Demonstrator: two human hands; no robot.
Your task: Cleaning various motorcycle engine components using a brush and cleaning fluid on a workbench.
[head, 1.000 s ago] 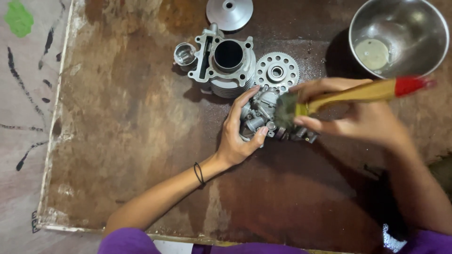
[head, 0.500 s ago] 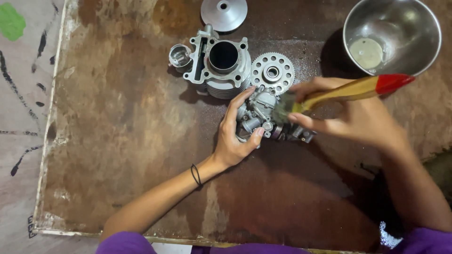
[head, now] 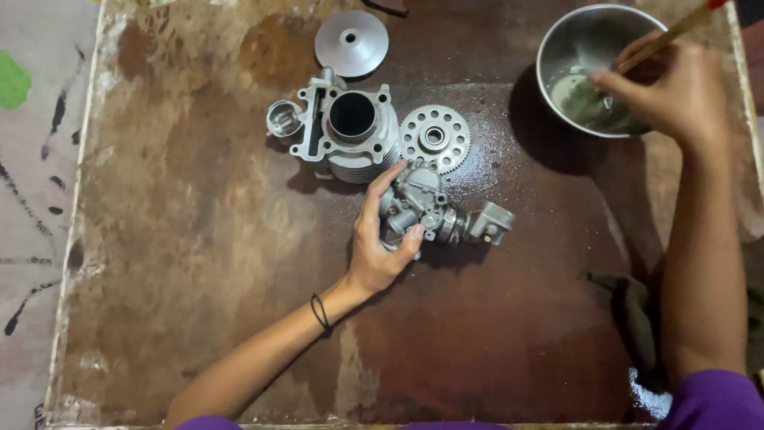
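Gripping carburetor (head: 434,211), left hand (head: 378,247); right hand (head: 676,91) over bowl (head: 557,48).

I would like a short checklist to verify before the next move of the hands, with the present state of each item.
1. Left hand grips the carburetor: ok.
2. Right hand holds the brush over the steel bowl: ok.
3. Bristles wetted: cannot tell, hidden by the hand.
4. Liquid in the bowl: ok, a shallow pool.
5. Carburetor apart from the toothed gear: not ok, they seem to touch.
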